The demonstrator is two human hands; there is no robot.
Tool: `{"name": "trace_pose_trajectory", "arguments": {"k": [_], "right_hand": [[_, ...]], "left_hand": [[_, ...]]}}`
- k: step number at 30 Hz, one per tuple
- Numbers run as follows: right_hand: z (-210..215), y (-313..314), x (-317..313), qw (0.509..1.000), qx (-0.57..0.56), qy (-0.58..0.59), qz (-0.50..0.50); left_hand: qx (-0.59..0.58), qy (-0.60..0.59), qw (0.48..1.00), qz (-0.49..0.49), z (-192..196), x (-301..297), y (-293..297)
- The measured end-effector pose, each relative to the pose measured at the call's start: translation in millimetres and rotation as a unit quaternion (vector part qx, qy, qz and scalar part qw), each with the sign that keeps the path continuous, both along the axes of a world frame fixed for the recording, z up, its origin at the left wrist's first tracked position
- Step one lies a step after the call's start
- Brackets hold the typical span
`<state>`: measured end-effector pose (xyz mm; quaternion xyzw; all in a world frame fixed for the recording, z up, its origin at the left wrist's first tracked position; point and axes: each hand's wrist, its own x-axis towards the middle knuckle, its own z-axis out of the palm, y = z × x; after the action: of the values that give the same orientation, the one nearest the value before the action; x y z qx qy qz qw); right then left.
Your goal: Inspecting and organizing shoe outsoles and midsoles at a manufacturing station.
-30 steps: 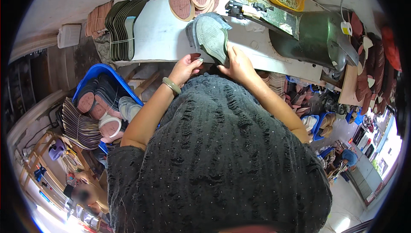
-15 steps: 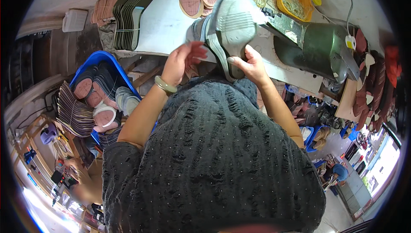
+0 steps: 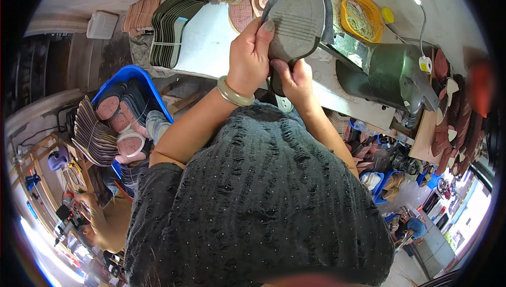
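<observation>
Both hands hold a grey shoe sole [image 3: 298,18] upright over the front edge of the table. It has a rounded wide end at the top, a darker rim and a band of cross ridges. My left hand [image 3: 250,55] grips its left edge, thumb lying on the face beside the ridges. Lower down, my right hand [image 3: 295,80] pinches the narrower part, with the thumb in front. The fingers behind the sole are hidden. Below my hands, a pale piece [image 3: 284,103] shows in part; whether it belongs to the sole, I cannot tell.
Bundled dark soles [image 3: 167,34] and pink insoles [image 3: 241,15] lie on the white table [image 3: 205,36]. A yellow basket [image 3: 375,13] and a green machine [image 3: 392,71] stand at right. A blue crate [image 3: 158,97] of soles is at left. A person [image 3: 108,224] works at lower left.
My left hand, open and apart before, now grips the sole's left edge. The sole has been tilted and turned, showing its face flatter towards me. My right hand has shifted slightly left and down.
</observation>
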<state>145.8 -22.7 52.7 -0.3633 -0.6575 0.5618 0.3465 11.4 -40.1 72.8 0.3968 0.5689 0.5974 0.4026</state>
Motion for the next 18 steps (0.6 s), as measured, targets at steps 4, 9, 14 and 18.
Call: {"name": "trace_pose_trajectory", "arguments": {"k": [4, 9, 14, 18], "right_hand": [[-4.2, 3.8, 4.9, 0.992, -0.074, 0.078, 0.072], [3.4, -2.9, -5.1, 0.931, -0.214, 0.261, 0.139], [2.4, 2.0, -6.9, 0.97, -0.148, 0.157, 0.111], [7.8, 3.6, -5.3, 0.998, 0.009, -0.016, 0.052]], "left_hand": [[0.031, -0.192, 0.976, -0.103, 8.5, -8.0, -4.9], [-0.099, -0.415, 0.862, -0.272, 5.3, -32.7, 8.6], [-0.039, -0.186, 0.967, -0.168, 22.7, -22.0, -0.6], [0.073, 0.101, 0.992, -0.003, 4.9, -5.3, 4.6]]}}
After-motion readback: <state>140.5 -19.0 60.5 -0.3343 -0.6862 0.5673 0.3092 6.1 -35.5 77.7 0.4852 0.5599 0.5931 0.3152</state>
